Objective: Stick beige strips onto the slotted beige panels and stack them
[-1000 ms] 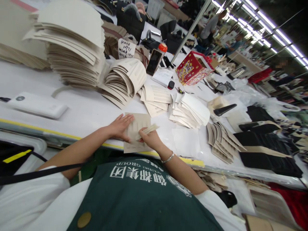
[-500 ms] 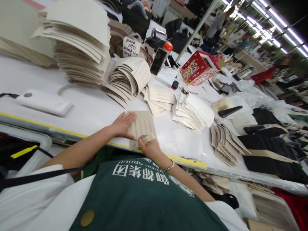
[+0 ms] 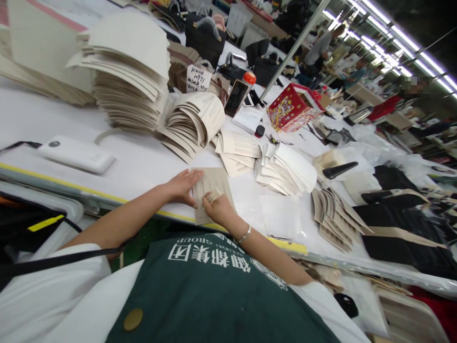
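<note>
A beige rectangular panel (image 3: 217,177) with raised lengthwise strips lies flat near the table's front edge. My left hand (image 3: 183,186) rests on its left edge, fingers stretched out and thumb apart, pressing it down. Over the middle of the panel, my right hand (image 3: 220,209) is closed around a small cream-coloured flat piece (image 3: 214,195). Only one end of that piece sticks out of the fist, so its kind is unclear. Just behind the panel sit loose beige pieces with similar strips (image 3: 237,147) and a curved stack of beige panels (image 3: 200,112).
A tall stack of beige sheets (image 3: 130,95) and a white device (image 3: 76,155) stand to the left. Rightward lie fanned white sheets (image 3: 289,166), brown-beige pieces (image 3: 332,216) and black material (image 3: 400,233). A red patterned box (image 3: 294,107) and a phone (image 3: 236,97) stand behind.
My right hand has shifted slightly up and left along the panel, with the cream-coloured piece still in it. My left hand stays on the panel's edge. The view has moved a little.
</note>
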A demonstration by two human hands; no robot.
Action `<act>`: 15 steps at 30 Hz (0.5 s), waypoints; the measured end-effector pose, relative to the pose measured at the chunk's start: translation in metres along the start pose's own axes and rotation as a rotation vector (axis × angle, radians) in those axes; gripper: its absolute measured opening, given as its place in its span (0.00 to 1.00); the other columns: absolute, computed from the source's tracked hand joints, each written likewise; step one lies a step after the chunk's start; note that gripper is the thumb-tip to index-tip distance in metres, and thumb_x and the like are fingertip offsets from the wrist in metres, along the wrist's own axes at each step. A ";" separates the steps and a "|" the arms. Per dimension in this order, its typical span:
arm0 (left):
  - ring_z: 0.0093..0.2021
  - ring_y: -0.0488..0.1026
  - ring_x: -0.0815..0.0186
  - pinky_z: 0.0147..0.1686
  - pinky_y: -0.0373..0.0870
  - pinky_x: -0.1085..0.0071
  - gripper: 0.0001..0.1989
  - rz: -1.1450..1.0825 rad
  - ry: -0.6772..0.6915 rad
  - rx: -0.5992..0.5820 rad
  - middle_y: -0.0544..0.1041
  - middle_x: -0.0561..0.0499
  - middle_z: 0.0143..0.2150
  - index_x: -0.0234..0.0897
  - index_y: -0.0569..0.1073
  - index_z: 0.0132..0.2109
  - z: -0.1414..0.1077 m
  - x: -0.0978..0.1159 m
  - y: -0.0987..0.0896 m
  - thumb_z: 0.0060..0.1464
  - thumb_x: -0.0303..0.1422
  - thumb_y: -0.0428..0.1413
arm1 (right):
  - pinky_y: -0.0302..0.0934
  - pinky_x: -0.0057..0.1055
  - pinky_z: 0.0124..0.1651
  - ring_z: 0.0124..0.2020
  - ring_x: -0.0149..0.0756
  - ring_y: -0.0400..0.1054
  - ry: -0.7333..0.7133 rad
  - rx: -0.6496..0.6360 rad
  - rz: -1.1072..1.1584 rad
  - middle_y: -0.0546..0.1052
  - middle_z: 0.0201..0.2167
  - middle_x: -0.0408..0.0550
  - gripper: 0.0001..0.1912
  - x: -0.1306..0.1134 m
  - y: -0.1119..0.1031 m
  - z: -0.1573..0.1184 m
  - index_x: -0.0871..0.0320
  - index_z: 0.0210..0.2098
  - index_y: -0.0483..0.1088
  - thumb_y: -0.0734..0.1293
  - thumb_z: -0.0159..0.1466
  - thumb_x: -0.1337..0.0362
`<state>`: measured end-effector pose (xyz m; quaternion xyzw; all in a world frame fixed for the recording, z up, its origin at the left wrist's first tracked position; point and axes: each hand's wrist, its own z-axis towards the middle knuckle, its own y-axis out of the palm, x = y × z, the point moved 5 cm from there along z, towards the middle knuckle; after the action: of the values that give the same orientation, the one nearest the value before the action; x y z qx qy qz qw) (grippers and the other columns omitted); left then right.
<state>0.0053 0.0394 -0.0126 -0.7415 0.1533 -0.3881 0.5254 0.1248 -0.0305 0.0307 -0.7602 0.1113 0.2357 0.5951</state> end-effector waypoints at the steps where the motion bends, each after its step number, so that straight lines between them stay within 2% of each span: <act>1: 0.66 0.43 0.53 0.63 0.37 0.58 0.57 -0.004 0.006 -0.016 0.46 0.35 0.66 0.29 0.43 0.65 0.001 -0.001 -0.001 0.35 0.51 0.60 | 0.59 0.23 0.31 0.26 0.31 0.68 0.043 -0.081 0.096 0.73 0.21 0.47 0.11 0.005 0.004 -0.013 0.61 0.25 0.68 0.59 0.62 0.67; 3: 0.66 0.43 0.54 0.63 0.38 0.59 0.52 -0.046 0.022 -0.054 0.45 0.36 0.67 0.28 0.44 0.65 0.002 -0.006 -0.002 0.40 0.50 0.57 | 0.60 0.22 0.27 0.22 0.30 0.68 0.152 -0.170 0.318 0.72 0.18 0.44 0.11 0.015 0.009 -0.025 0.59 0.24 0.66 0.58 0.61 0.67; 4: 0.66 0.44 0.56 0.63 0.39 0.61 0.47 -0.080 0.028 -0.061 0.46 0.37 0.67 0.28 0.45 0.65 0.003 -0.009 -0.003 0.45 0.48 0.54 | 0.61 0.21 0.25 0.22 0.30 0.69 0.198 -0.158 0.415 0.72 0.19 0.43 0.10 0.019 0.010 -0.023 0.59 0.26 0.66 0.58 0.62 0.66; 7: 0.64 0.49 0.61 0.61 0.46 0.65 0.32 -0.170 0.014 0.025 0.48 0.43 0.67 0.31 0.50 0.64 0.007 -0.016 -0.007 0.55 0.39 0.43 | 0.63 0.21 0.26 0.24 0.30 0.71 0.224 0.028 0.531 0.75 0.24 0.44 0.11 0.020 0.005 0.013 0.59 0.31 0.67 0.56 0.64 0.63; 11: 0.57 0.62 0.63 0.57 0.57 0.65 0.28 -0.208 -0.027 0.220 0.63 0.43 0.60 0.29 0.50 0.64 0.009 -0.017 -0.006 0.57 0.33 0.38 | 0.63 0.24 0.35 0.29 0.31 0.71 0.068 0.223 0.288 0.75 0.25 0.46 0.12 -0.001 -0.005 0.065 0.60 0.29 0.68 0.57 0.65 0.65; 13: 0.57 0.63 0.62 0.56 0.58 0.65 0.29 -0.194 -0.042 0.243 0.65 0.42 0.59 0.28 0.50 0.64 0.009 -0.015 -0.003 0.56 0.32 0.39 | 0.62 0.26 0.39 0.32 0.33 0.70 0.030 0.243 0.169 0.74 0.25 0.47 0.11 -0.009 -0.004 0.067 0.60 0.29 0.68 0.57 0.64 0.66; 15: 0.59 0.60 0.62 0.58 0.55 0.65 0.29 -0.158 -0.063 0.224 0.63 0.45 0.61 0.29 0.51 0.64 0.011 -0.014 0.000 0.56 0.31 0.39 | 0.61 0.27 0.40 0.33 0.34 0.70 0.023 0.189 0.139 0.74 0.26 0.49 0.10 -0.012 0.002 0.049 0.61 0.30 0.68 0.57 0.64 0.68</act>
<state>0.0037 0.0558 -0.0199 -0.6999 0.0335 -0.4193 0.5772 0.1026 0.0150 0.0263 -0.6939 0.1924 0.2560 0.6450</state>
